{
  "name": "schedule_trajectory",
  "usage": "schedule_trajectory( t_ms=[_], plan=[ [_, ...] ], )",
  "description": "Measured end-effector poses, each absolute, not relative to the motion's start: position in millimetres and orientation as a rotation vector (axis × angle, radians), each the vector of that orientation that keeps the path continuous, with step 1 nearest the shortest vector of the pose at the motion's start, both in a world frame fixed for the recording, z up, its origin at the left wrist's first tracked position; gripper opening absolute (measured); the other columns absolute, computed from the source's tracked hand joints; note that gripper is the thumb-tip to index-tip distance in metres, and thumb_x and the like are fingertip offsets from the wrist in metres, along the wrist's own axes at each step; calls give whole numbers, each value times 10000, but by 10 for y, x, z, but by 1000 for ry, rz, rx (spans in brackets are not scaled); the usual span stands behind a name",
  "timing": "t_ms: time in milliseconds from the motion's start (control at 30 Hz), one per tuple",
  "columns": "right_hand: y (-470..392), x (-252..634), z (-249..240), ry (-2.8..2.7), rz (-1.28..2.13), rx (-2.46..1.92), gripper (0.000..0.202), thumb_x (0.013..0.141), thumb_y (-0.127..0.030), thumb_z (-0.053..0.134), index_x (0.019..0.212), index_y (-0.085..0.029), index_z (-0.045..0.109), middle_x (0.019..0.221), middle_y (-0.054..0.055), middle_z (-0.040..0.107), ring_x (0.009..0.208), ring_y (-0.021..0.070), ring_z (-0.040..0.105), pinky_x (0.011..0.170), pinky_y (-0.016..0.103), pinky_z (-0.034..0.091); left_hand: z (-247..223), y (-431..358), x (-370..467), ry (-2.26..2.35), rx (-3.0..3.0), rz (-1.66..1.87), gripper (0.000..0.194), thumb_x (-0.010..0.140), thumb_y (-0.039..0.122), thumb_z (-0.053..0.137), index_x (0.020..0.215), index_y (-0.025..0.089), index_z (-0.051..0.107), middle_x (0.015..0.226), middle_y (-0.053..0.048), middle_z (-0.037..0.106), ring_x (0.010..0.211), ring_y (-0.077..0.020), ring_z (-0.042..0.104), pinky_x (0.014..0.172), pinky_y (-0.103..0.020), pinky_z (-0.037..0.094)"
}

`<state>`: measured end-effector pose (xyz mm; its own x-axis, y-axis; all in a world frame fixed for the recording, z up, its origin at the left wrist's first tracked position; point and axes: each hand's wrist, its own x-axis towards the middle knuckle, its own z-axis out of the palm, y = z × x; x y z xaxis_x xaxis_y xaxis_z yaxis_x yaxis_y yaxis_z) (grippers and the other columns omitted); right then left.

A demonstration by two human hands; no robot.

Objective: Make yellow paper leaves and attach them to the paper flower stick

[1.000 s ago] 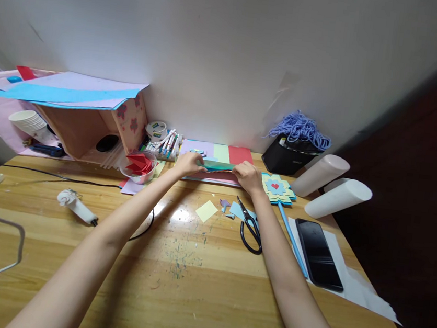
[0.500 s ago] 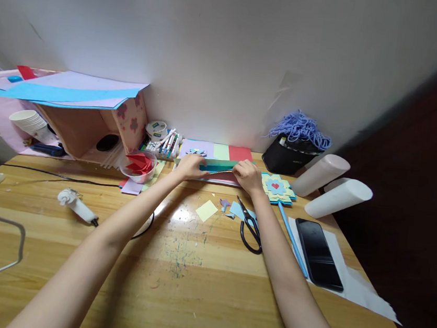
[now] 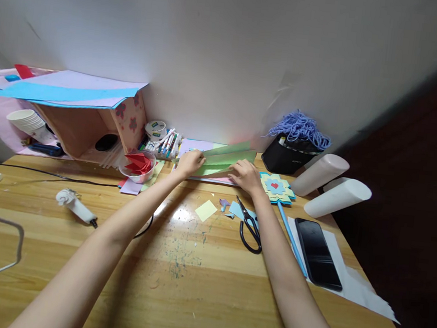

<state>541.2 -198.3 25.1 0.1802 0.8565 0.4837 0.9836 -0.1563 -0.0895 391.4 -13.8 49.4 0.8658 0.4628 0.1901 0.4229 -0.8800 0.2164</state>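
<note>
My left hand [image 3: 191, 163] is closed on the left end of several light green paper sheets [image 3: 222, 159], which fan apart and tilt upward at the right. Against their lower right edge is my right hand [image 3: 245, 175], its fingers bent but apart. Beneath them lies a stack of coloured paper [image 3: 194, 144] in lilac, green and pink, partly hidden. A layered paper flower [image 3: 276, 186] with a red heart sits just right of my right hand. Black-handled scissors [image 3: 251, 231] lie open beside my right forearm, near a pale yellow paper square [image 3: 206, 211] and small scraps.
On the left are a cardboard box [image 3: 76, 127] with a lilac and blue roof, a tub of red paper pieces [image 3: 138, 164], markers [image 3: 168, 143] and a white glue gun [image 3: 75, 205]. Two white rolls [image 3: 336, 198], a phone [image 3: 319, 253] and a yarn-filled black bag [image 3: 288, 156] occupy the right.
The teal-looking sheet between my hands has given way to light green sheets spread apart, their right end lifted. My right hand's fingers have loosened and shifted slightly left.
</note>
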Motion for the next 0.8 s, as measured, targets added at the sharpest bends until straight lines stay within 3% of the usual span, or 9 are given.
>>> schedule_trajectory(
  t_ms=[100, 267, 467, 633, 800],
  plan=[
    [-1988, 5397, 273, -1715, -449, -2080, 177, 785, -270, 594, 940, -185, 602, 867, 65, 614, 849, 218, 500, 734, 303, 362, 490, -114, 3929, 724, 2839, 383, 255, 868, 331, 398, 953, 193, 595, 1015, -78, 635, 956, -214, 558, 746, -276, 394],
    [-1999, 5385, 296, -1685, -422, -2105, 109, 804, -277, 574, 864, -199, 621, 848, 63, 620, 836, 211, 520, 699, 282, 358, 471, -100, 3932, 752, 2801, 401, 249, 869, 328, 402, 949, 194, 596, 1006, -73, 640, 950, -212, 560, 744, -273, 393],
    [-2009, 5370, 292, -1564, -272, -2202, 158, 785, -241, 576, 927, -194, 625, 780, 39, 653, 708, 170, 558, 581, 247, 324, 465, -108, 3924, 751, 2773, 400, 245, 863, 338, 416, 942, 201, 604, 1005, -69, 642, 952, -214, 559, 756, -279, 394],
    [-2021, 5408, 270, -1641, -59, -2243, 83, 733, -245, 612, 702, -227, 688, 704, -5, 675, 641, 134, 573, 548, 218, 326, 467, -99, 3932, 770, 2745, 383, 254, 860, 341, 414, 947, 200, 607, 1025, -78, 641, 976, -222, 554, 776, -289, 394],
    [-2005, 5405, 274, -1609, 0, -2275, 110, 751, -269, 595, 734, -230, 697, 769, 8, 700, 704, 145, 605, 592, 219, 363, 483, -86, 3937, 778, 2721, 335, 276, 853, 344, 412, 937, 185, 621, 1009, -94, 651, 954, -224, 564, 760, -293, 404]
  ],
)
